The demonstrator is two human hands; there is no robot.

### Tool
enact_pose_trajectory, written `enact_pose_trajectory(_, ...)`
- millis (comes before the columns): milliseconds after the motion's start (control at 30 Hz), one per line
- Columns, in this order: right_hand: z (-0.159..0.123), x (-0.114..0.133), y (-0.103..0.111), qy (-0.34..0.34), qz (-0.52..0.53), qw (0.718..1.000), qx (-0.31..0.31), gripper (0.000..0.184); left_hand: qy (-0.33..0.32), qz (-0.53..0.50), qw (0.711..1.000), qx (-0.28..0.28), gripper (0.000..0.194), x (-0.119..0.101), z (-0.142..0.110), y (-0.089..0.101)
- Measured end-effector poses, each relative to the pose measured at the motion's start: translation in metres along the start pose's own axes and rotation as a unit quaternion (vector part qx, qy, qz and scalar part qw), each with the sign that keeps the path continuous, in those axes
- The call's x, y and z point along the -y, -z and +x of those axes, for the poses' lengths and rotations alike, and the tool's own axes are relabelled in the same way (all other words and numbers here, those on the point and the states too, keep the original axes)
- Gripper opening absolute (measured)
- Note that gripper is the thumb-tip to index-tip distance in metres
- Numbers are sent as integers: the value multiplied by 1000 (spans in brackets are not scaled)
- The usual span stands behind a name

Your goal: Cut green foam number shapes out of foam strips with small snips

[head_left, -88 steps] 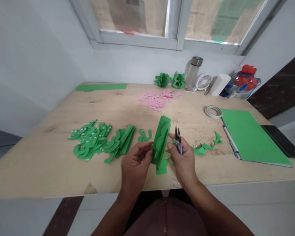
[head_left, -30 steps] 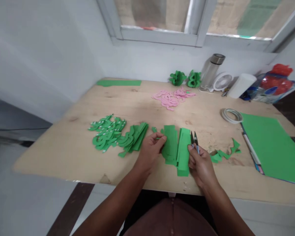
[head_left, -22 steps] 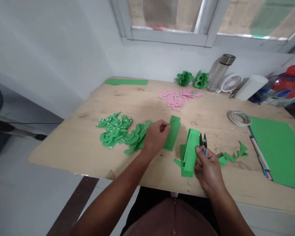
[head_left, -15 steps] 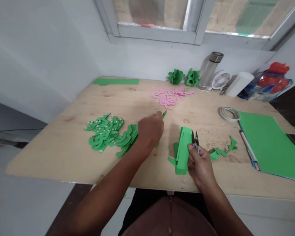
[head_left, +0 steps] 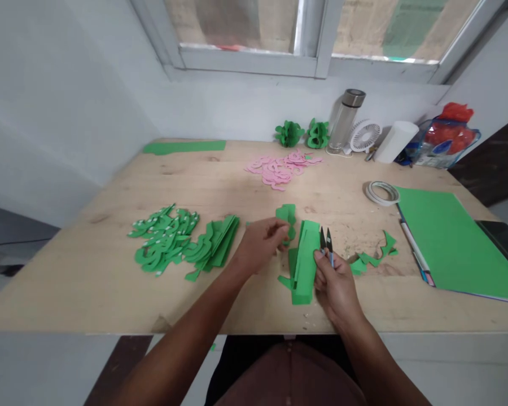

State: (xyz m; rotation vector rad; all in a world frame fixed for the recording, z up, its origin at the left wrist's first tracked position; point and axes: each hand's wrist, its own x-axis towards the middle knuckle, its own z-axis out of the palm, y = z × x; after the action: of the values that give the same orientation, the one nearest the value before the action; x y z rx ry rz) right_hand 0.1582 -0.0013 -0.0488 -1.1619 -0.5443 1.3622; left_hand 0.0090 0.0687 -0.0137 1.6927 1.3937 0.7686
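Pinched in my left hand (head_left: 263, 242) is a green paper cutout (head_left: 287, 217) with a scalloped edge, raised above the table. My right hand (head_left: 337, 282) is closed around small scissors (head_left: 327, 241), whose dark blades point away from me and stand apart. Directly left of the scissors lies a stack of folded green paper strips (head_left: 307, 262), its edge close to my right thumb. Left of my left hand rest a pile of folded green paper pieces (head_left: 215, 245) and a heap of curvy green cutouts with white marks (head_left: 165, 239).
Pink paper cutouts (head_left: 279, 169) lie farther back. Along the wall stand green paper shapes (head_left: 290, 134), a bottle (head_left: 342, 124), a small fan (head_left: 365, 135) and a white roll (head_left: 395, 142). At right are tape (head_left: 382, 193), green sheets (head_left: 457, 242) and green scraps (head_left: 375, 256).
My left hand has turned, bringing the scalloped green cutout into fuller view closer to the stack. More of the folded pile shows. My right hand still grips the scissors; the view has shifted slightly.
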Motion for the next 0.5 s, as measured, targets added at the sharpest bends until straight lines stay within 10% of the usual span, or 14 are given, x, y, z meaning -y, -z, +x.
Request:
enact_pose_trajectory(133, -1, 1, -2, 1, 2, 1000, 10, 48, 79, -311, 945, 67, 22, -4, -42, -3)
enact_pose_trajectory(500, -6, 2, -9, 24, -25, 999, -2, 43, 109, -402, 909, 23, 19, -9, -60, -19)
